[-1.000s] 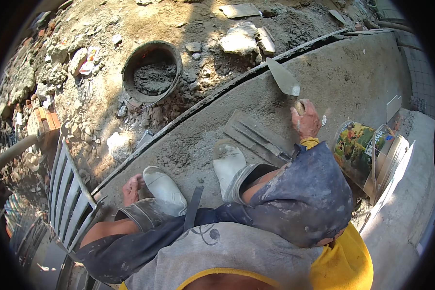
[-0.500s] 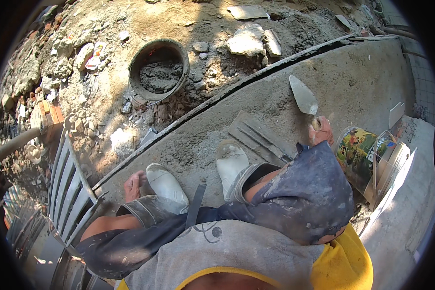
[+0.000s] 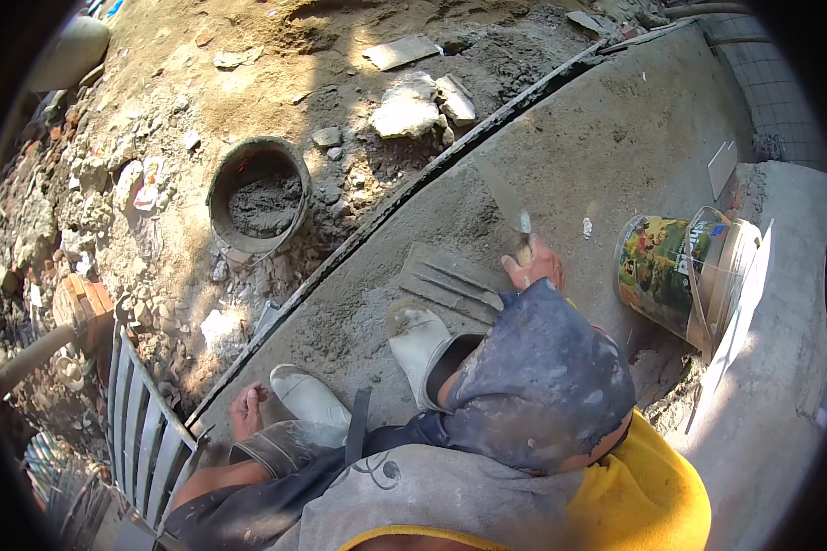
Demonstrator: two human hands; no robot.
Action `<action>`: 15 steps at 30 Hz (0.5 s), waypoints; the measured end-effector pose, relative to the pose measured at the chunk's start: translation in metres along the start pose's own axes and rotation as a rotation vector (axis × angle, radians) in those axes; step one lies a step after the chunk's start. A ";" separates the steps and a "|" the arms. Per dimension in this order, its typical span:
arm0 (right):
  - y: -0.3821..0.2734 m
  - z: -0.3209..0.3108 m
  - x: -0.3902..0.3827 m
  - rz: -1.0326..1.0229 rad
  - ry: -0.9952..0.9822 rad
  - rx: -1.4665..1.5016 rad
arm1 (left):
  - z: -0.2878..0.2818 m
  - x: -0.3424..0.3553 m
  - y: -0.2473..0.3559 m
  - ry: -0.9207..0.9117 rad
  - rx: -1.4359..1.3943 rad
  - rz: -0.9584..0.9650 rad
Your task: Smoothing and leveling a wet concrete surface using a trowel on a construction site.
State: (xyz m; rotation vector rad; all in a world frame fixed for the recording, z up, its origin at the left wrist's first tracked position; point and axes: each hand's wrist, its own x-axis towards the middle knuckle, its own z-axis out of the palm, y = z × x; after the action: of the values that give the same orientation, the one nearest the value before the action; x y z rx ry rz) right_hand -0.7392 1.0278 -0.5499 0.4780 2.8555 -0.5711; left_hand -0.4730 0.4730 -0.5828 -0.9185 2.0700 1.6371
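My right hand (image 3: 535, 265) is closed round the handle of a pointed trowel (image 3: 500, 191). The trowel's blade is held over the grey cement surface (image 3: 606, 174) and angles away up and left. Just left of that hand lies a flat rectangular float (image 3: 424, 264) with raised long bars on top, apart from the fingers. Beside my left white rubber boot (image 3: 305, 393) is my left hand (image 3: 247, 410), low past the knee, its fingers curled in with nothing seen in them. My right boot (image 3: 415, 342) stands next to the float.
A bucket of wet mortar (image 3: 259, 197) stands on rubble beyond the slab's edge. At right is a printed plastic bucket (image 3: 657, 266) lying tilted, with a white sheet (image 3: 742, 312) beside it. A slatted metal frame (image 3: 147, 418) and broken concrete pieces (image 3: 406, 108) lie around.
My right hand has moved left with the trowel, closer to the float, and the blade has turned. The whole view has shifted slightly. My left hand remains by the left boot.
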 end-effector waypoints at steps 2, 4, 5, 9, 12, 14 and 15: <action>0.007 0.009 -0.010 -0.055 -0.306 -0.054 | -0.001 -0.001 -0.010 0.018 -0.027 -0.007; 0.012 0.017 -0.019 -0.207 -0.342 -0.105 | 0.000 -0.005 -0.015 0.014 -0.057 -0.064; 0.014 0.022 -0.023 -0.356 -0.377 -0.159 | 0.001 -0.004 -0.015 0.021 -0.056 -0.065; 0.023 0.032 -0.023 -0.359 -0.485 -0.325 | 0.011 0.010 0.005 -0.061 -0.130 -0.001; 0.021 0.030 -0.025 -0.398 -0.454 -0.253 | 0.007 0.012 0.001 -0.044 -0.101 0.005; 0.016 0.024 -0.027 -0.322 -0.498 -0.190 | 0.003 0.010 -0.006 -0.032 -0.084 0.005; 0.012 0.019 -0.028 -0.242 -0.541 -0.137 | 0.005 0.008 -0.005 -0.034 -0.073 0.003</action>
State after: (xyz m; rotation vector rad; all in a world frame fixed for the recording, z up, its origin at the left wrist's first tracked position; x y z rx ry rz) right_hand -0.7066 1.0226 -0.5641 -0.0483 2.4154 -0.4515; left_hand -0.4758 0.4752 -0.5926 -0.9041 2.0019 1.7288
